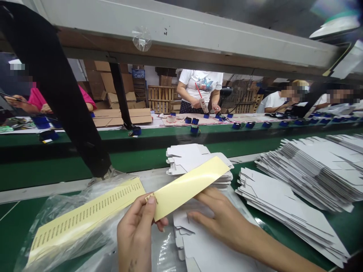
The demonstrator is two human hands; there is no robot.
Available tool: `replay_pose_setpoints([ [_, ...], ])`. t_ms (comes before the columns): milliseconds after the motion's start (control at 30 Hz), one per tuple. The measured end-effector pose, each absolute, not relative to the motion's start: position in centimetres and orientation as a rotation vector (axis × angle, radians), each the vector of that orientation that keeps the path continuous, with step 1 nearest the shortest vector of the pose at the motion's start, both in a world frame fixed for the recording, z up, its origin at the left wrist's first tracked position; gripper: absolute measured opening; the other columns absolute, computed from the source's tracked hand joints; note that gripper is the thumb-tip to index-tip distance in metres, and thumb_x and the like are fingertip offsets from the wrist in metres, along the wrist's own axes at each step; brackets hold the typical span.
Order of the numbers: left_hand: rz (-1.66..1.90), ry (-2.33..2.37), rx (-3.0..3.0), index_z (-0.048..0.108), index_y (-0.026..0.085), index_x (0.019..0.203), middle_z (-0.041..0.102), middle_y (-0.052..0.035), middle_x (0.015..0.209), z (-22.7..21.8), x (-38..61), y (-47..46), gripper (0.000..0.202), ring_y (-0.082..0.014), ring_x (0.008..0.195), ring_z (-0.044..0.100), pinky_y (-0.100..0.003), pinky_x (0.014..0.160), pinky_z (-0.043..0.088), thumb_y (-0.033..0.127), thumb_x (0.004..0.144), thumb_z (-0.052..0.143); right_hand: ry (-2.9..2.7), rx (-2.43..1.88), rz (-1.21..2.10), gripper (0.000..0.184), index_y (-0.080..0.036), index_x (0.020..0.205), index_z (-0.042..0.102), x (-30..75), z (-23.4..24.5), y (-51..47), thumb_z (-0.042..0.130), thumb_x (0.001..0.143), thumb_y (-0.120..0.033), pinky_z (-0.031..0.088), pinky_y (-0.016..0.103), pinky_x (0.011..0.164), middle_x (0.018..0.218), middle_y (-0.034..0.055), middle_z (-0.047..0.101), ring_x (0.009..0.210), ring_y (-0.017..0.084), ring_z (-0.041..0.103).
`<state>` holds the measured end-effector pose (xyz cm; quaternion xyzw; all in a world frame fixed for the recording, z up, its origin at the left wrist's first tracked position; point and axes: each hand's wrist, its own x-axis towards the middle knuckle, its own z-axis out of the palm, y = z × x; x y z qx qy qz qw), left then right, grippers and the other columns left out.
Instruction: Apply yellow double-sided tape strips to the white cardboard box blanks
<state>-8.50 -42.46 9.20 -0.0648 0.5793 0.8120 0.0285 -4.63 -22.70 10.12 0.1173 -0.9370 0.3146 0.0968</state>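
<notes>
My left hand pinches the near end of a pale yellow backing strip that juts up and to the right; a tiny label seems to cling by the thumb tip. My right hand lies with fingers stretched over a flat white die-cut carton blank, just under the strip. A second yellow sheet printed with rows of small labels lies to the left on a clear plastic bag.
Stacks of flat white carton blanks fan out on the right, with another pile ahead. A black strap hangs at left. Beyond the green conveyor, several people work among small blue parts.
</notes>
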Motion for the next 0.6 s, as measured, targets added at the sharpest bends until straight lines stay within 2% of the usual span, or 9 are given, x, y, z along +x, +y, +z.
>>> replay_pose_setpoints([
  [67, 2.504, 1.783, -0.192, 0.071, 0.018, 0.089, 0.062, -0.0014, 0.084, 9.2, -8.4, -42.5, 0.046, -0.0120, 0.061, 0.052, -0.023, 0.052, 0.047, 0.051, 0.062, 0.087, -2.952, 0.291, 0.790, 0.056, -0.026, 0.129, 0.065, -4.3, 11.1, -22.0, 0.083, 0.077, -0.040, 0.046, 0.052, 0.102, 0.140, 0.0122, 0.060, 0.128, 0.038, 0.052],
  [133, 2.505, 1.777, -0.199, 0.072, 0.019, 0.090, 0.061, -0.0009, 0.085, 9.1, -8.4, -42.5, 0.045, -0.0114, 0.061, 0.052, -0.023, 0.053, 0.048, 0.051, 0.063, 0.087, -3.083, 0.230, 0.774, 0.061, -0.022, 0.121, 0.069, -4.2, 11.6, -21.5, 0.088, 0.068, -0.046, 0.044, 0.054, 0.103, 0.137, 0.0143, 0.061, 0.127, 0.040, 0.051],
  [267, 2.538, 1.761, -0.256, 0.071, 0.019, 0.085, 0.064, -0.0006, 0.083, 9.0, -8.5, -42.4, 0.042, -0.0117, 0.063, 0.054, -0.022, 0.052, 0.048, 0.051, 0.063, 0.088, -3.092, 0.124, 0.956, 0.055, -0.019, 0.113, 0.067, -4.2, 11.8, -21.3, 0.090, 0.068, -0.041, 0.045, 0.045, 0.102, 0.128, 0.0105, 0.063, 0.124, 0.033, 0.053],
  [367, 2.586, 1.758, -0.319, 0.072, 0.020, 0.081, 0.065, 0.0001, 0.077, 9.0, -8.6, -42.4, 0.040, -0.0124, 0.062, 0.055, -0.021, 0.050, 0.049, 0.049, 0.059, 0.090, -3.068, 0.032, 1.035, 0.057, -0.022, 0.107, 0.062, -3.8, 12.5, -21.6, 0.092, 0.061, -0.035, 0.050, 0.039, 0.092, 0.119, 0.0062, 0.062, 0.114, 0.029, 0.057],
  [467, 2.628, 1.729, -0.372, 0.074, 0.020, 0.078, 0.066, 0.0006, 0.074, 9.1, -8.7, -42.4, 0.041, -0.0122, 0.059, 0.056, -0.021, 0.046, 0.050, 0.047, 0.054, 0.092, -2.989, -0.040, 1.080, 0.044, -0.025, 0.099, 0.058, -2.9, 13.9, -21.3, 0.087, 0.068, -0.036, 0.051, 0.033, 0.079, 0.105, 0.0010, 0.065, 0.096, 0.024, 0.062],
  [600, 2.720, 1.679, -0.430, 0.073, 0.019, 0.074, 0.067, 0.0007, 0.079, 9.1, -8.9, -42.4, 0.041, -0.0116, 0.055, 0.057, -0.021, 0.042, 0.049, 0.042, 0.048, 0.095, -2.731, 0.008, 0.983, 0.023, -0.026, 0.093, 0.061, -1.1, 15.9, -17.3, 0.076, 0.080, -0.036, 0.051, 0.031, 0.079, 0.094, -0.0012, 0.068, 0.087, 0.021, 0.064],
])
